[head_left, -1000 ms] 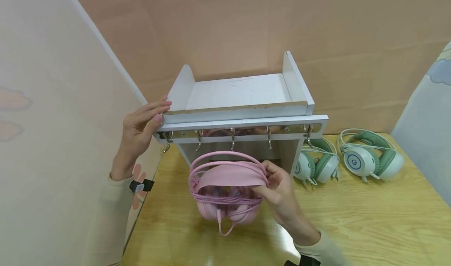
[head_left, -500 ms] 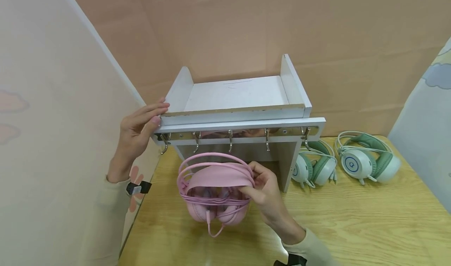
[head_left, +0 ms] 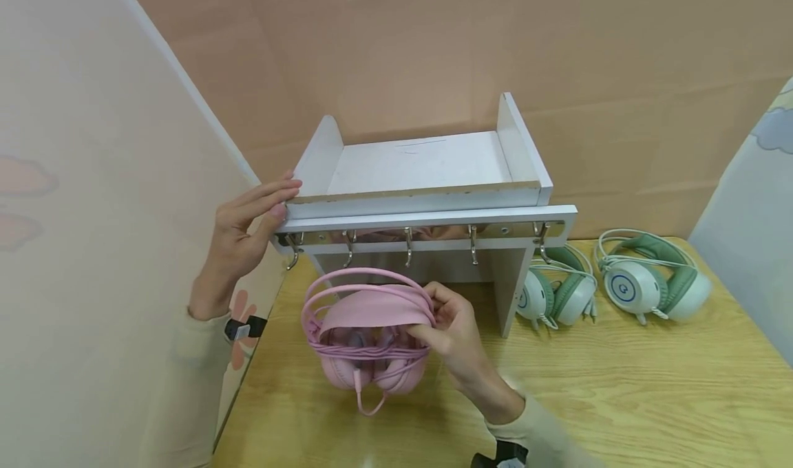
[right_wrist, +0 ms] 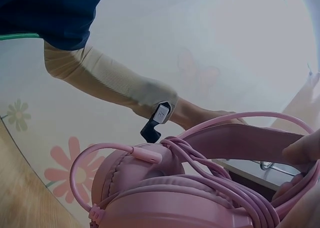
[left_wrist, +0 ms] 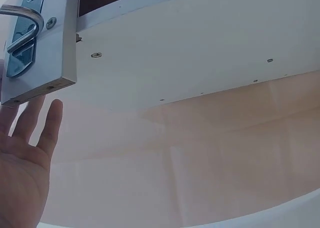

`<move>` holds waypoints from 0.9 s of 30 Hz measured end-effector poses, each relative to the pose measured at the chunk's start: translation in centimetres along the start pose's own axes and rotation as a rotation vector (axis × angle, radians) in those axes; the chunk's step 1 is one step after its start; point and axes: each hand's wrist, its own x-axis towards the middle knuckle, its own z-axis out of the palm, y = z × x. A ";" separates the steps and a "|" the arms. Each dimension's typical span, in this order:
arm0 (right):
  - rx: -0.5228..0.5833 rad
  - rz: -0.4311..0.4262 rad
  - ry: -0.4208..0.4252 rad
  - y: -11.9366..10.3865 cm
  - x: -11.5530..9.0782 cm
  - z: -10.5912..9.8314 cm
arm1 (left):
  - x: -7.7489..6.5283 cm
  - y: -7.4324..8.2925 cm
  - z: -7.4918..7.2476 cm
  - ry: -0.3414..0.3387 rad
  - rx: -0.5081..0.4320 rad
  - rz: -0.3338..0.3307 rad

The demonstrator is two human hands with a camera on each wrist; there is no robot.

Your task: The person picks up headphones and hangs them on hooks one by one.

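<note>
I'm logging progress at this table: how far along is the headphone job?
Done: the cable is wound around the pink headphones. In hand: the right hand holds those headphones clear of the hooks, while the left hand rests at the shelf's end. Still to do, probably: hanging them, since the hooks look bare; perhaps also the outer green-and-white headset and the inner one, both on the table.

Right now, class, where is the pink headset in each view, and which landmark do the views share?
Head: pink headset, below centre, slightly left, held by the right hand.
Left wrist: not in it.
Right wrist: lower half, cut off by the bottom edge.
Shared landmark: left hand, left of centre in head, lower left in left wrist, partly behind the pink headset in right wrist.
</note>
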 end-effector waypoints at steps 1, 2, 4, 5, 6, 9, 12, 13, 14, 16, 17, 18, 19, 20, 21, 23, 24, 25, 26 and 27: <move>0.000 0.001 -0.003 0.0 0.0 0.1 | 0.0 0.0 0.0 0.000 0.016 0.009; -0.001 0.003 -0.002 0.1 0.1 0.2 | 0.0 0.1 0.0 0.000 0.032 0.017; -0.001 0.004 -0.004 0.2 0.2 0.4 | 0.0 0.1 -0.1 -0.001 0.051 0.025; -0.001 0.002 -0.003 0.3 0.2 0.5 | 0.0 0.2 -0.1 0.000 0.058 0.029; -0.001 0.000 -0.003 0.3 0.2 0.6 | 0.0 0.2 -0.1 0.000 0.066 0.032; -0.009 -0.006 0.004 0.5 0.4 0.9 | 0.0 0.3 -0.2 0.002 0.078 0.038; -0.012 -0.003 0.012 0.5 0.5 1.3 | 0.0 0.3 -0.2 0.008 0.079 0.044; -0.013 0.000 0.015 0.6 0.6 1.4 | 0.0 0.3 -0.2 0.010 0.075 0.047; -0.011 0.003 0.018 0.6 0.6 1.6 | 0.0 0.3 -0.1 0.012 0.071 0.047; -0.008 0.008 0.024 0.6 0.8 1.8 | 0.1 0.2 -0.1 0.013 0.067 0.048; -0.009 0.006 0.025 0.6 0.9 1.9 | 0.1 0.2 -0.1 0.013 0.067 0.048; -0.007 0.003 0.024 0.6 1.0 2.0 | 0.2 0.2 -0.1 0.014 0.066 0.049; -0.003 0.005 0.026 0.7 1.1 2.1 | 0.2 0.2 -0.1 0.012 0.067 0.050; -0.002 0.004 0.027 0.7 1.2 2.2 | 0.3 0.1 -0.1 0.011 0.068 0.052; -0.002 0.003 0.027 0.7 1.3 2.3 | 0.3 0.1 -0.1 0.011 0.069 0.055; -0.008 0.000 0.023 0.8 1.4 2.5 | 0.3 0.1 -0.1 0.011 0.069 0.061; -0.010 0.002 0.025 0.9 1.5 2.5 | 0.3 0.1 -0.1 0.012 0.068 0.063; -0.014 0.005 0.029 1.0 1.5 2.6 | 0.3 0.2 0.0 0.011 0.067 0.063; -0.019 0.007 0.033 1.0 1.5 2.7 | 0.3 0.2 0.0 0.011 0.066 0.063; -0.024 0.008 0.037 1.0 1.5 2.7 | 0.3 0.2 0.1 0.011 0.067 0.061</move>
